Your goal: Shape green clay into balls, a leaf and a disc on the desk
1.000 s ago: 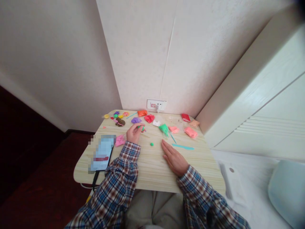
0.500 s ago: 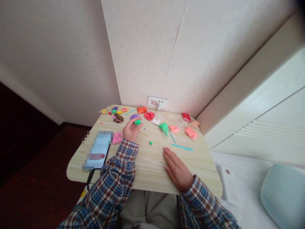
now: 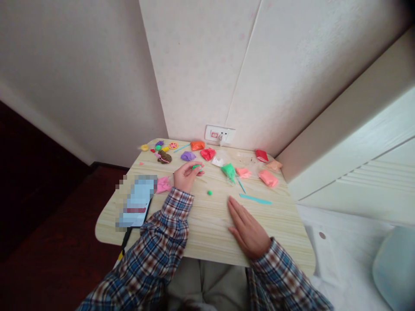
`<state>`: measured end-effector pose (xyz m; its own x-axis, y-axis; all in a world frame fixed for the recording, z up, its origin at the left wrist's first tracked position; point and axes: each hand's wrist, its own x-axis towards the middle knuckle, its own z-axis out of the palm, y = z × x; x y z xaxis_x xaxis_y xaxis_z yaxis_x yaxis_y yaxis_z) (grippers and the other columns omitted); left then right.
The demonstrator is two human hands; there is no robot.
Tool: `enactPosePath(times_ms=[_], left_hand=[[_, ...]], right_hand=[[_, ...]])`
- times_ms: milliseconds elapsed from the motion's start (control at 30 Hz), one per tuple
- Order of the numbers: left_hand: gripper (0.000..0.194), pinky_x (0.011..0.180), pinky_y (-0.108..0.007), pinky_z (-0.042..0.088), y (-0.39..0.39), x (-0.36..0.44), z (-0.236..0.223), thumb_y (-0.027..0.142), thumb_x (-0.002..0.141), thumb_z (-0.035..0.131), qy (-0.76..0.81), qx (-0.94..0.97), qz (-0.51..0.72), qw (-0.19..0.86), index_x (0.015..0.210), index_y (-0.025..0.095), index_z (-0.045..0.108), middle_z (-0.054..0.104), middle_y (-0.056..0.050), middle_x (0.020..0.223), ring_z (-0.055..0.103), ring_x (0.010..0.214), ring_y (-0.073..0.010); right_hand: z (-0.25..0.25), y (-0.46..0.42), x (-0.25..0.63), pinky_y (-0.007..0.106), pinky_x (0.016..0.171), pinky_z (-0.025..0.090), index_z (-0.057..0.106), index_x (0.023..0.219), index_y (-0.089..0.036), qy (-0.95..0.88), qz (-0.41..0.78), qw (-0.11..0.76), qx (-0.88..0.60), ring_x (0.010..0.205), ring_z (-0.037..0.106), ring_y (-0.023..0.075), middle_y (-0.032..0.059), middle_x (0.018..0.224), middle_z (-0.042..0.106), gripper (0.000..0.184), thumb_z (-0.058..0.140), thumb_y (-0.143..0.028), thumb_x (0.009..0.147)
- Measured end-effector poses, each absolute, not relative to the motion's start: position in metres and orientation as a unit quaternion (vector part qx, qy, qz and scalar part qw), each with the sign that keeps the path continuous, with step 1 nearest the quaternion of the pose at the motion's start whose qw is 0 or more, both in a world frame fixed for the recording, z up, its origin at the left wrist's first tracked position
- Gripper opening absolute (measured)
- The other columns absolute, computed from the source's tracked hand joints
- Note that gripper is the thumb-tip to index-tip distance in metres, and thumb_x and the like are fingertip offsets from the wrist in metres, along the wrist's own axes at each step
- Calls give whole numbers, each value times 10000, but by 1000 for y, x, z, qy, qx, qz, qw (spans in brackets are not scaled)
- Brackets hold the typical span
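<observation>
My left hand [image 3: 186,176] is closed, thumb and fingers pinching a lump of green modelling clay [image 3: 196,167] above the table [image 3: 207,233]. The fingers hide part of the lump. A small green clay ball [image 3: 209,193] rests on the wood between my hands. To its right, my right hand [image 3: 248,226] lies stretched out near the tabletop, palm down and holding nothing. Beyond its fingertips lies a flat turquoise modelling knife [image 3: 256,199]. A thin blue tool [image 3: 241,185] leans toward a bag of green clay [image 3: 228,172].
A phone [image 3: 138,203] with a cable lies at the left. Along the back are an orange clay pack [image 3: 197,145], a red one [image 3: 208,154], a purple one [image 3: 188,156] and small clay figures, including a brown piece [image 3: 164,157]. Pink clay [image 3: 163,184] sits beside the phone.
The left hand turned to show the green clay, then turned back with the lump more covered. My right hand shifted slightly toward me, away from the small ball. The camera view moved a little.
</observation>
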<state>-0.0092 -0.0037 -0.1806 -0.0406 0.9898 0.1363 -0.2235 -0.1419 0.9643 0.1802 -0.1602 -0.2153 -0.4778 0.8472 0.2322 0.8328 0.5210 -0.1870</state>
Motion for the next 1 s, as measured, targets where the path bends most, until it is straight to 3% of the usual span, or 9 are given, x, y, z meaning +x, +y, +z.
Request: enactPosePath(times_ms=[200,300,467,567,767,833,900,1000], left_hand=[[293,628,-295,578,-3,-10,-183,350,653,740,420,465,597,501,834,124,696,734,-63,783,681,604,-155],[286,644,-301,577,-2,-10,-184,356,670,723,425,463,600,495,842,129,693,733,-68,816,679,620,-152],[343,765,-325,566,0,-13,-186,282,634,751,432,462,600,489,941,144,685,726,-75,917,689,783,-179],[359,830,-339,548,-1,-15,-186,236,616,758,436,463,596,490,955,144,685,723,-80,945,689,841,-188],[311,788,-343,566,-1,-13,-184,246,643,735,440,459,589,499,932,142,684,726,-80,932,699,796,-188],[314,788,-345,568,-1,-14,-183,251,636,740,442,453,590,502,924,140,682,726,-79,929,699,793,-189],[316,788,-345,568,-1,-15,-182,253,633,742,444,447,592,502,920,138,680,725,-77,926,699,791,-188],[310,788,-340,566,-1,-16,-179,244,627,743,449,438,599,499,911,138,677,723,-69,909,697,789,-185]], right_hand=[[-216,-168,184,454,1073,403,18,1485,-90,-875,45,151,-457,1396,266,262,162,1503,296,718,394,-341,928],[-215,-170,187,472,1032,442,22,1489,-107,-842,18,164,-514,1371,325,266,177,1485,327,674,348,-331,943],[-212,-170,182,450,1056,426,63,1488,-94,-879,36,130,-457,1388,283,271,149,1498,308,728,429,-340,909],[-211,-169,183,471,1019,457,21,1487,-90,-858,-1,143,-493,1363,330,291,197,1477,323,734,420,-323,917],[-206,-174,180,439,1013,474,64,1489,-109,-882,11,116,-456,1359,347,258,120,1484,337,687,401,-281,916],[-206,-173,183,460,970,503,36,1489,-108,-867,-22,135,-479,1316,419,260,150,1450,391,662,363,-236,928],[-208,-176,191,452,948,519,77,1489,-114,-851,-27,139,-506,1283,464,255,165,1436,409,627,350,-245,940],[-211,-184,205,394,960,517,225,1473,-187,-861,5,154,-485,1282,467,222,106,1424,449,544,330,-174,939]])
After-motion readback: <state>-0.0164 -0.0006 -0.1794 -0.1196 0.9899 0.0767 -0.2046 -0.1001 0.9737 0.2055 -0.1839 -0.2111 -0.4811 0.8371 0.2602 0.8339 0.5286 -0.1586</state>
